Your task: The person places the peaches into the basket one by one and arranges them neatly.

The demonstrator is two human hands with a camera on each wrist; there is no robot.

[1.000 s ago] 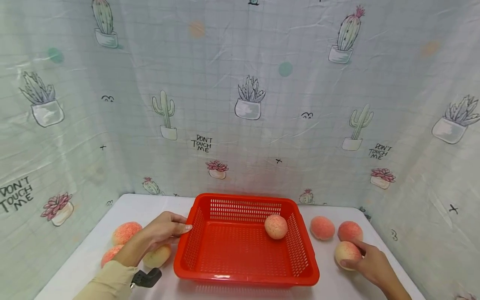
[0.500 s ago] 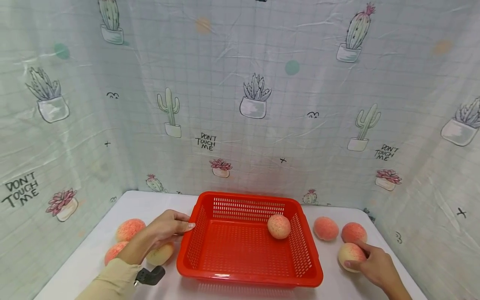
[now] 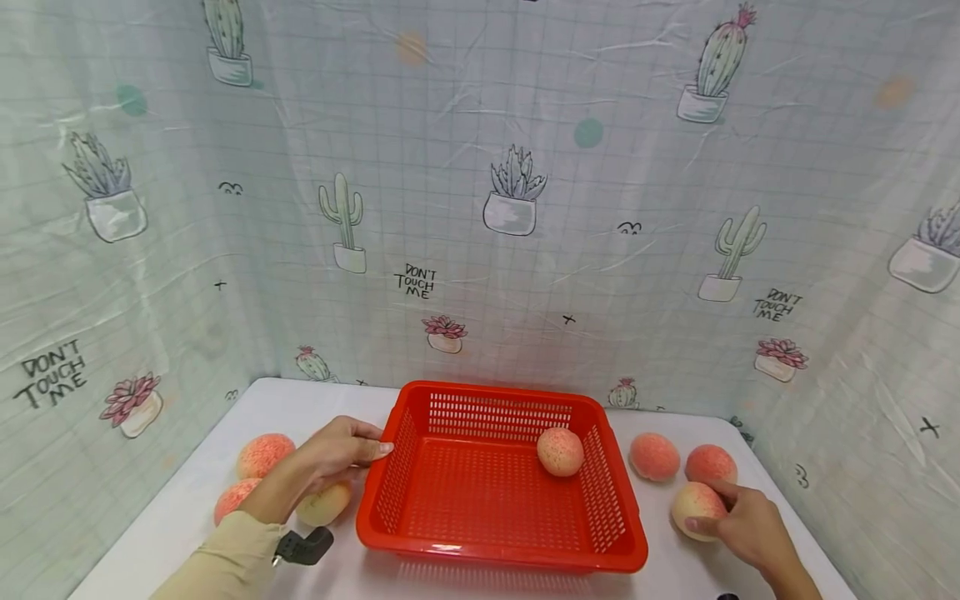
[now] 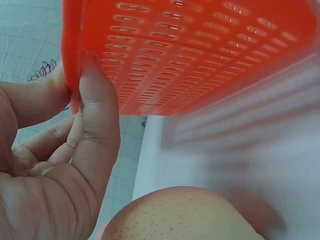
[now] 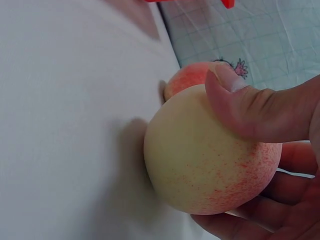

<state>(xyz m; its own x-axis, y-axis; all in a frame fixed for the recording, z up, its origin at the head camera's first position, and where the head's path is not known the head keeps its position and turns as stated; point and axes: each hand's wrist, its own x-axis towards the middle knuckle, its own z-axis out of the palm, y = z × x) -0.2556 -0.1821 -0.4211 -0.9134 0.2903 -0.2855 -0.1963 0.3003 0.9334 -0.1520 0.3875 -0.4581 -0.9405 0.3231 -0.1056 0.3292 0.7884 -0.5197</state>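
A red plastic basket (image 3: 495,492) with slotted walls stands mid-table, one peach (image 3: 560,452) inside near its right wall. My left hand (image 3: 337,451) pinches the basket's left rim between thumb and fingers, as the left wrist view also shows. Over on the right, my right hand (image 3: 750,521) grips a pale yellow peach with a pink blush (image 5: 200,155), thumb on one side and fingers round the other. That peach sits at or just over the table; I cannot tell if it touches.
Two pinkish peaches, one (image 3: 655,457) nearer the basket and one (image 3: 712,468) by my right hand, lie right of the basket. Left of it are a pink peach (image 3: 266,456), another (image 3: 234,498) and a yellowish one (image 3: 325,503). A cactus-print curtain (image 3: 480,275) surrounds the white table (image 3: 300,404).
The head view has shifted slightly, so the whole scene sits a little further right. Both hands keep their holds on the basket rim and the peach; the peach has barely moved.
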